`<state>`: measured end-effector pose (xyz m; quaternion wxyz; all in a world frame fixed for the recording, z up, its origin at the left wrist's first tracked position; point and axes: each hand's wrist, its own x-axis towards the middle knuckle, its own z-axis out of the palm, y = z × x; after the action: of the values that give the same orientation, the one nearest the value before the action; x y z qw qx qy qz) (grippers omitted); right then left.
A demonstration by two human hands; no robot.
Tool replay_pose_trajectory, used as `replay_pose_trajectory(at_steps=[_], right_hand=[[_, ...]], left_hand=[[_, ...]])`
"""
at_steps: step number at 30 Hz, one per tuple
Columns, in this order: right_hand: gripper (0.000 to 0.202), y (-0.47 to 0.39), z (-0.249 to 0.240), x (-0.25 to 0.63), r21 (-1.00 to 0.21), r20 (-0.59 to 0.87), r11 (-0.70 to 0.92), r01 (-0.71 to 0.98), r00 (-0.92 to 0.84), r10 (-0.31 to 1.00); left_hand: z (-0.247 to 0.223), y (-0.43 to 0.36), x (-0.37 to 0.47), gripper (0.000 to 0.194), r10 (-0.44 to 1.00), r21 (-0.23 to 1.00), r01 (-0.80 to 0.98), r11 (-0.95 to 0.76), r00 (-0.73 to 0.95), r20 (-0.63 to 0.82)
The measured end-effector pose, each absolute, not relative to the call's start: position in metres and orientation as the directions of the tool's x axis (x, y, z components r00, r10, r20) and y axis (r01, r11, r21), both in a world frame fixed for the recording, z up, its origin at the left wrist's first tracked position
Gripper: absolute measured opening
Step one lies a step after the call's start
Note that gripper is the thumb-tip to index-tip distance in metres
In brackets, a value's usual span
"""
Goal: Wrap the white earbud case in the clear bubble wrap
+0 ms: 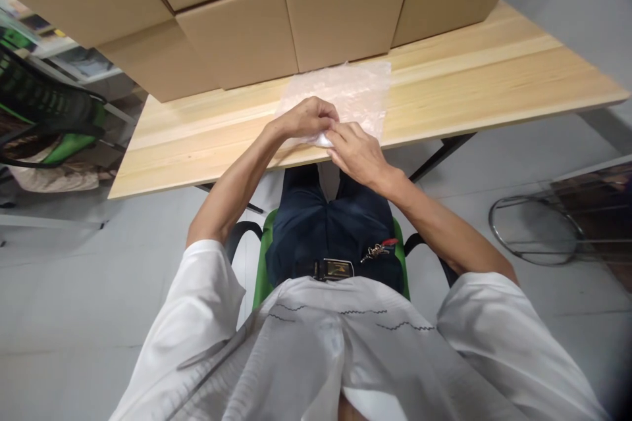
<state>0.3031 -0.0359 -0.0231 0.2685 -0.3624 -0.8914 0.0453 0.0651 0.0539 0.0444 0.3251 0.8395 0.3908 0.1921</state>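
A sheet of translucent pinkish plastic wrap (353, 89), possibly bubble wrap, lies on the wooden table at its front edge. Its near end is gathered around a small white item (322, 140), mostly covered by my fingers, so its kind does not show. My left hand (312, 117) is closed over the near left part of the wrap, fingers curled and pressed together. From the right, my right hand (358, 151) meets it, with bent fingers gripping the white bundle at the table edge. The fingertips of both hands touch or nearly touch.
Large cardboard boxes (345, 10) are stacked along the back of the wooden table (474, 89). A green and black chair (44, 105) stands at the left. On the floor at the right is a round metal-framed stool (536, 230). My legs extend beneath the table's front edge.
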Motion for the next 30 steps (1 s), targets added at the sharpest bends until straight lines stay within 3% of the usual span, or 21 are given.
replay_pose_trajectory(at_steps=[3,5,10,14,17,21,25,30], right_hand=[[0.049,-0.033,-0.021,0.299,-0.251,0.436,0.713,0.655,-0.581,0.687],[0.046,-0.03,-0.02,0.297,-0.227,0.425,0.709,0.668,-0.587,0.689],[0.043,-0.022,-0.022,0.3,-0.235,0.413,0.715,0.659,-0.598,0.687],[0.04,-0.017,-0.02,0.302,-0.271,0.394,0.706,0.654,-0.594,0.702],[0.039,-0.014,-0.015,0.302,-0.3,0.349,0.68,0.669,-0.587,0.731],[0.045,-0.011,-0.01,0.307,-0.324,0.315,0.662,0.676,-0.583,0.749],[0.039,-0.002,-0.01,0.322,-0.379,0.322,0.654,0.655,-0.569,0.757],[0.061,0.009,-0.012,0.34,-0.509,0.338,0.573,0.642,-0.464,0.819]], left_hand=[[0.048,0.061,0.06,0.024,0.788,0.586,0.626,-0.515,0.614,0.036],[0.057,0.06,0.051,0.029,0.808,0.448,0.712,-0.54,0.587,0.041],[0.072,0.025,0.027,0.035,0.839,0.107,0.857,-0.504,0.457,0.297],[0.044,-0.016,0.033,0.048,0.682,-0.019,0.753,-0.657,0.605,0.411],[0.013,-0.027,0.045,0.065,0.642,0.049,0.679,-0.732,0.664,0.383],[-0.006,-0.017,0.047,0.088,0.718,0.224,0.691,-0.687,0.596,0.361],[-0.001,-0.009,0.039,0.078,0.77,0.239,0.738,-0.631,0.557,0.311],[0.014,-0.003,0.039,0.053,0.825,0.297,0.771,-0.563,0.506,0.251]])
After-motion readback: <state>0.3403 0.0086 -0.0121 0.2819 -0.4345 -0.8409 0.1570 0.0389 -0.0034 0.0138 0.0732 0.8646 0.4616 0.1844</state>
